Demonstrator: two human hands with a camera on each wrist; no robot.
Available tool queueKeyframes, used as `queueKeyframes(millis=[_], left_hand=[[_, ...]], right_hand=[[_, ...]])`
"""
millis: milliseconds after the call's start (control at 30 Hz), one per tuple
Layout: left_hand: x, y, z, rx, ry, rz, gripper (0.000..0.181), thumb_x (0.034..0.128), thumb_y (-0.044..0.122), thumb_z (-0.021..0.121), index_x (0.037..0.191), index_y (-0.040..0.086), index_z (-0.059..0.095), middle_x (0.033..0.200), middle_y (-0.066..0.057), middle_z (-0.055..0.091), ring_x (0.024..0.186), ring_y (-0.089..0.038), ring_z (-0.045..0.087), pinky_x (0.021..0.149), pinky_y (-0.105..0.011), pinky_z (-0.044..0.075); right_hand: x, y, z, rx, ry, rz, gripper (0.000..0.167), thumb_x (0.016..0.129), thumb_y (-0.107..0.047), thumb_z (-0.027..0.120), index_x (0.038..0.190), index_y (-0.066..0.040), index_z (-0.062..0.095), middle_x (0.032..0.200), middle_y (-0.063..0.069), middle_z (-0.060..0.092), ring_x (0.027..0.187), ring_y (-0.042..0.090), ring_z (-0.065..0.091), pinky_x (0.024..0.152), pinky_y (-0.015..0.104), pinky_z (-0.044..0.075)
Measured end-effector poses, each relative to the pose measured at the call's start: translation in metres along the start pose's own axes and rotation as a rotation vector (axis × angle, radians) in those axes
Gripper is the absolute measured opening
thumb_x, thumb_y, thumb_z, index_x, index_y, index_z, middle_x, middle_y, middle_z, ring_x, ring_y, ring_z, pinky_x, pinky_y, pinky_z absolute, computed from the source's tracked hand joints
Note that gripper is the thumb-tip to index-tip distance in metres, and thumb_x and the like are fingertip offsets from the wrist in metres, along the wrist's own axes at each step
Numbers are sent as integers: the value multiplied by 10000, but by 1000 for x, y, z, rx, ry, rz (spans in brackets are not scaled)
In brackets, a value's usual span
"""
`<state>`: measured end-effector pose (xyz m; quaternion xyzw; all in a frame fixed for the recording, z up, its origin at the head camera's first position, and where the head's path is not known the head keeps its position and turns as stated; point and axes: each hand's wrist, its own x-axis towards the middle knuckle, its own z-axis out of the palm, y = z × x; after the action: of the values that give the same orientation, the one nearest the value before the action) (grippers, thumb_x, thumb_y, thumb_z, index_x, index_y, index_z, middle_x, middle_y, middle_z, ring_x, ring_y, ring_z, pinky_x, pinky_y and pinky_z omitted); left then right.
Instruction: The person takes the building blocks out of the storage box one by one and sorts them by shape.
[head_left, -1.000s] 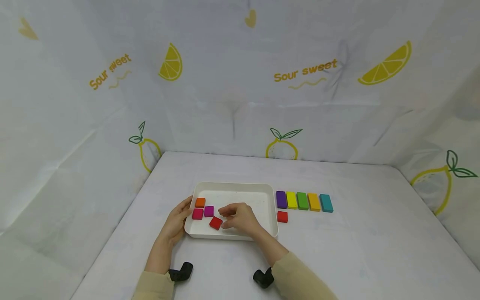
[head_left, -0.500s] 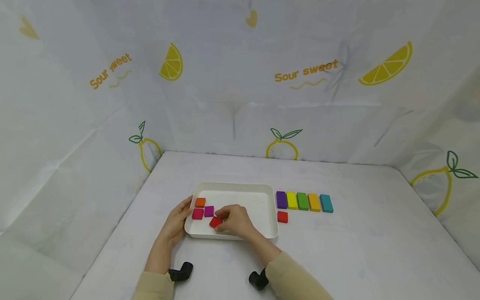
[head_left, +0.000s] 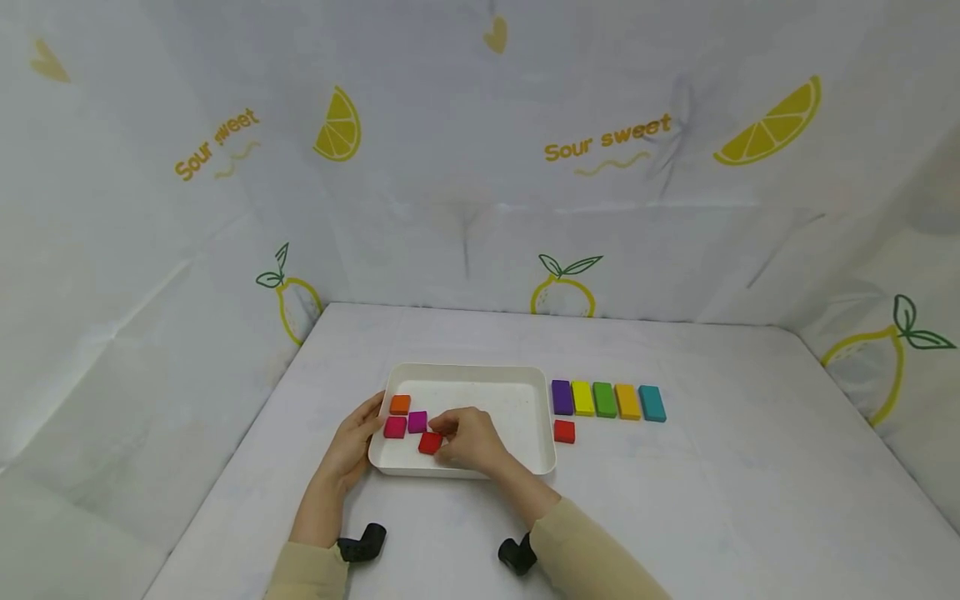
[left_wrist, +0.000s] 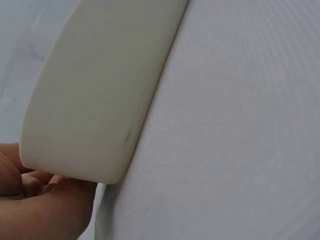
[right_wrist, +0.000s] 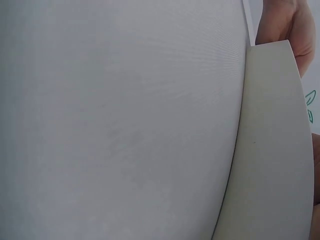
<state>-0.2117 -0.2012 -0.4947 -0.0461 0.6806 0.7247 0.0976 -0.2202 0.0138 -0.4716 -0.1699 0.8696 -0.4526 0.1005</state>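
Observation:
A shallow white tray (head_left: 510, 372) lies on the table, and my left hand (head_left: 352, 442) grips its left end. In the left wrist view, the fingers (left_wrist: 55, 205) of that hand are at the tray's end wall. Inside the tray, my right hand (head_left: 471, 440) pinches a small square red block (head_left: 430, 443) between thumb and fingertips; the fingers partly cover its right side. Just beyond it sit a magenta block (head_left: 417, 422), a pinkish-red block (head_left: 395, 427) and an orange block (head_left: 401, 404), grouped near the left wall. The tray's near wall hides most of the right hand in the right wrist view.
Right of the tray stands a row of flat bars: purple (head_left: 562, 397), yellow (head_left: 582, 398), green (head_left: 604, 400), orange-yellow (head_left: 627, 402) and teal (head_left: 652, 403). Another red block (head_left: 564, 432) lies in front of the purple bar. A printed white curtain (head_left: 465, 250) hangs behind the table.
My right hand has moved left onto the red block in the tray, and the block has turned to lie straighter. The left hand stays at the tray's left end.

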Motion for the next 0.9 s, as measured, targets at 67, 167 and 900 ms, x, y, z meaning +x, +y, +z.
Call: queueKeyframes(millis=[67, 167, 900], left_hand=[[0, 0, 0, -1, 3, -1, 540, 1060, 86, 333, 1575, 40, 177, 1674, -148, 135, 1557, -321, 143, 1244, -462, 220], [0, 0, 0, -7, 2, -2, 540, 1060, 82, 327, 1575, 35, 174, 1673, -154, 129, 1558, -322, 136, 1249, -463, 209], [0, 1, 1, -13, 3, -1, 538, 1055, 65, 313, 1572, 23, 172, 1671, -169, 122, 1558, -332, 125, 1255, -471, 189]], right_hand=[[0, 0, 1, -2, -9, -2, 366, 746, -2, 793, 1105, -57, 747, 1038, 78, 761, 887, 139, 623, 771, 239, 559], [1, 0, 2, -10, -11, 2, 358, 751, -5, 789, 1101, -72, 751, 1037, 70, 761, 897, 141, 618, 779, 245, 558], [1, 2, 1, -27, 4, -12, 354, 770, 7, 763, 1111, -84, 750, 1061, 63, 753, 880, 126, 577, 745, 202, 519]])
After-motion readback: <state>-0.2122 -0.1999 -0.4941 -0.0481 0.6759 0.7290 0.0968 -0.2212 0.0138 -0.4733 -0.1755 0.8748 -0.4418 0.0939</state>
